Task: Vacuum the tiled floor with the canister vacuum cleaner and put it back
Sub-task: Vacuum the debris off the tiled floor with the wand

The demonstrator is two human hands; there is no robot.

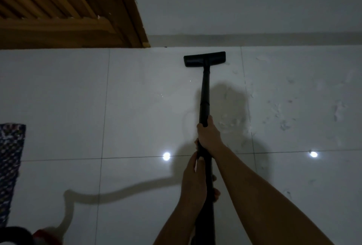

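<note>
Vacuum wand (204, 91) grasped by right hand (207, 135) and left hand (193, 182); floor head (204, 61) near skirting (254, 38), a hard push could bang it

The vacuum canister (44, 234) is blurred and cut off by the bottom edge, the patterned mat (9, 166) by the left edge.

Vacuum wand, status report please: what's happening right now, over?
Right hand and left hand grip the wand, right nearer the floor head. Head flat on tile by the skirting. White debris to its right; nothing blocking.
</note>
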